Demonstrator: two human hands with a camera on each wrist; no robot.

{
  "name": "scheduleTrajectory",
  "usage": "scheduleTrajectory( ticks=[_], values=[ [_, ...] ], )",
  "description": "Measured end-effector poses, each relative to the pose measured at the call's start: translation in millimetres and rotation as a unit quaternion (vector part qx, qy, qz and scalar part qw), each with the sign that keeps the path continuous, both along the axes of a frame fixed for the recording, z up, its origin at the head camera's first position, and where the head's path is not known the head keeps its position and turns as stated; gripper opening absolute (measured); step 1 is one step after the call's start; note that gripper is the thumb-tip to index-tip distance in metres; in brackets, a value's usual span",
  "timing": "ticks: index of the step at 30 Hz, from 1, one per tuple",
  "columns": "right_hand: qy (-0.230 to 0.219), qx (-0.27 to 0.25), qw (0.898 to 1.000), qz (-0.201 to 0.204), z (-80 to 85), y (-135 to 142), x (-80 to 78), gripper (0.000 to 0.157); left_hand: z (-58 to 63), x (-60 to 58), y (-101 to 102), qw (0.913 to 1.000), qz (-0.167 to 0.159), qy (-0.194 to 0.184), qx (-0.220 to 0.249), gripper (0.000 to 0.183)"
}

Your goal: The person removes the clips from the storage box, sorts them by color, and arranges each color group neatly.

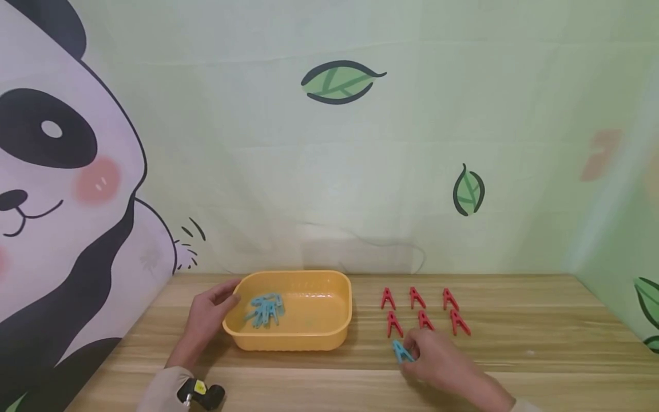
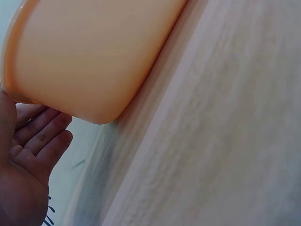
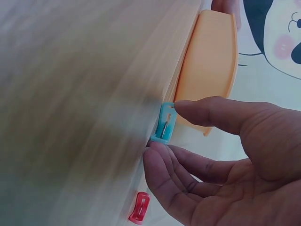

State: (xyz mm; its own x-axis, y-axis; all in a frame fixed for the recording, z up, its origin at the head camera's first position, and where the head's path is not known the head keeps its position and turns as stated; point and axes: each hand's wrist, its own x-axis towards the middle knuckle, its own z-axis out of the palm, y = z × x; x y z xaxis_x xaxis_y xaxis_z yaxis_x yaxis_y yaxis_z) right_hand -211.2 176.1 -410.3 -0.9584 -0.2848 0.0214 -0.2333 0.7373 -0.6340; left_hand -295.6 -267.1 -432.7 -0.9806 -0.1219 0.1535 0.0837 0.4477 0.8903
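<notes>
At the left end of a yellow plastic basket (image 1: 290, 341), my left hand (image 1: 206, 312) grips the rim, thumb over the edge and fingers along the outside. The left wrist view shows those fingers (image 2: 49, 136) slightly bent beside the basket wall. Inside the basket, to the left, lies a pile of blue clothespins (image 1: 265, 311). My right hand (image 1: 443, 360) pinches one blue clothespin (image 1: 402, 352) between thumb and fingertips, down at the tabletop. Just beyond it, several red clothespins (image 1: 394, 324) lie in two rows; the hand partly covers one in the nearer row.
Everything is on a wood-grain table (image 1: 535, 343). A printed backdrop (image 1: 360, 171) with a panda and leaves rises behind the table's back edge. A black device (image 1: 202, 393) is strapped at my left wrist.
</notes>
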Motion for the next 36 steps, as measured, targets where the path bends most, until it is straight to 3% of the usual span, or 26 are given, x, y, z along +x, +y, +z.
scheduleTrajectory(
  ticks=[11,22,33,36],
  values=[
    [-0.004,0.007,0.999,-0.032,0.8,-5.7,0.0,0.023,-0.2,-0.5,-1.0,1.0000,-0.003,0.007,-0.001,0.044],
    [0.007,-0.005,1.000,-0.017,-0.1,-5.1,1.3,0.024,-1.0,-0.5,-1.9,1.0000,-0.006,0.005,-0.003,0.044],
    [-0.025,-0.012,0.999,-0.043,3.2,-5.1,-0.8,0.028,-2.3,-1.7,-2.6,0.9999,-0.006,0.012,-0.006,0.044],
    [-0.015,-0.017,0.999,-0.043,7.4,-2.5,-4.3,0.032,-2.2,-1.8,-3.0,0.9999,-0.006,0.008,-0.003,0.044]
  ],
)
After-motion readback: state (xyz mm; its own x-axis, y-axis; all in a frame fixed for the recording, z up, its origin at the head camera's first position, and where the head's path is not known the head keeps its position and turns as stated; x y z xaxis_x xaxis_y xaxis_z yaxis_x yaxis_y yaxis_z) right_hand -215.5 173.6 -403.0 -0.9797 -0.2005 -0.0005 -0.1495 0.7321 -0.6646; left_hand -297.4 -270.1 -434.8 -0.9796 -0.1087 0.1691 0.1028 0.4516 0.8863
